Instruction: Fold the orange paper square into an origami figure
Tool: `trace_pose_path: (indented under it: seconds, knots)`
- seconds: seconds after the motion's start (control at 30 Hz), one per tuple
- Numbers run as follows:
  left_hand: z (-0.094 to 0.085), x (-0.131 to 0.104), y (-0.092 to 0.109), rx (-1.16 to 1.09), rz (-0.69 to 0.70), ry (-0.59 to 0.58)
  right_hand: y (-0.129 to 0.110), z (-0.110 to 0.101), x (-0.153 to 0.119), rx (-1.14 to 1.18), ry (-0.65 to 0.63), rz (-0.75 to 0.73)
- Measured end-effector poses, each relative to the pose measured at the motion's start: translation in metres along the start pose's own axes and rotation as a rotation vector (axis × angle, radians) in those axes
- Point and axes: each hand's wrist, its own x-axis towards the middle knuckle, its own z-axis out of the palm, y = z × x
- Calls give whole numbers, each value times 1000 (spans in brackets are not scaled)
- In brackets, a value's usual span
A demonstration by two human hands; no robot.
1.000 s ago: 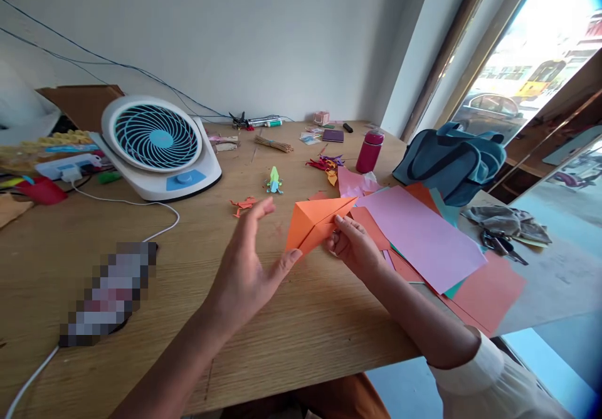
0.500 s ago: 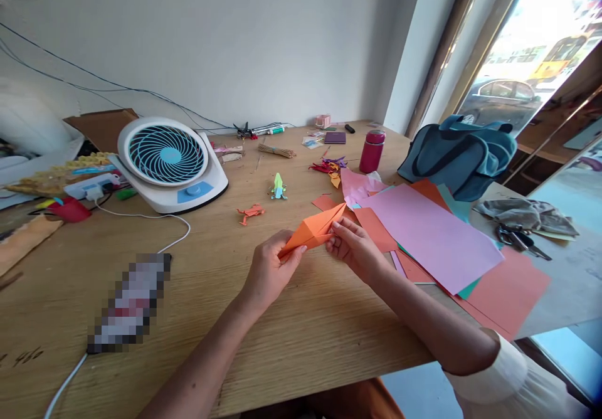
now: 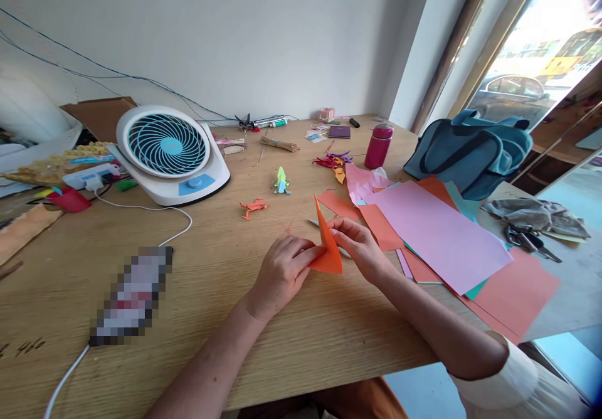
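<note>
A folded piece of orange paper [image 3: 332,257] is held between both hands just above the table, one flap standing upright. My left hand [image 3: 285,267] pinches its left side between thumb and fingers. At its right side, my right hand [image 3: 355,243] grips the raised flap with thumb and forefinger. Partly hidden behind the paper and right hand lies a thin pale object [image 3: 345,253], perhaps a blade. Beyond the hands stand a small orange folded paper figure [image 3: 254,207] and a green and blue one [image 3: 281,182].
To the right lies a pile of coloured sheets, a pink one [image 3: 435,234] on top, with scissors [image 3: 531,242] beside it. A red flask [image 3: 379,146] and a blue bag [image 3: 465,155] stand behind. On the left are a white fan [image 3: 207,184] and its cord [image 3: 185,231].
The orange paper has been turned and lowered, and a flap now stands up. My left hand has shifted right and rolled over, its back now facing up. The view has shifted slightly.
</note>
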Motion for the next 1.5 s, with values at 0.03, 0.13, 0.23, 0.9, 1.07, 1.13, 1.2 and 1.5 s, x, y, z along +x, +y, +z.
trace_pose_path:
  seconds: [0.03,0.13,0.23,0.9,1.07,1.13,1.2,1.5]
  knots:
    - [0,0,0,8,5,-9,0,0,0,-23,-14,-6]
    - [1,-1,-1,25,-5,-20,1,-2,1,-101,-71,-25]
    - [2,-3,-3,51,-26,-8,3,-4,1,-175,-139,-47]
    - [-2,-6,-7,87,-174,98,24,4,1,-66,-253,-35]
    - [1,-8,-9,21,-211,134,24,5,-1,-79,-280,-12]
    - [1,-9,-9,2,-202,140,26,5,-1,-87,-277,-6]
    - [1,-10,-9,-13,-185,144,27,4,0,-88,-262,-5]
    - [-5,-9,-7,56,-28,79,24,-1,3,167,-168,220]
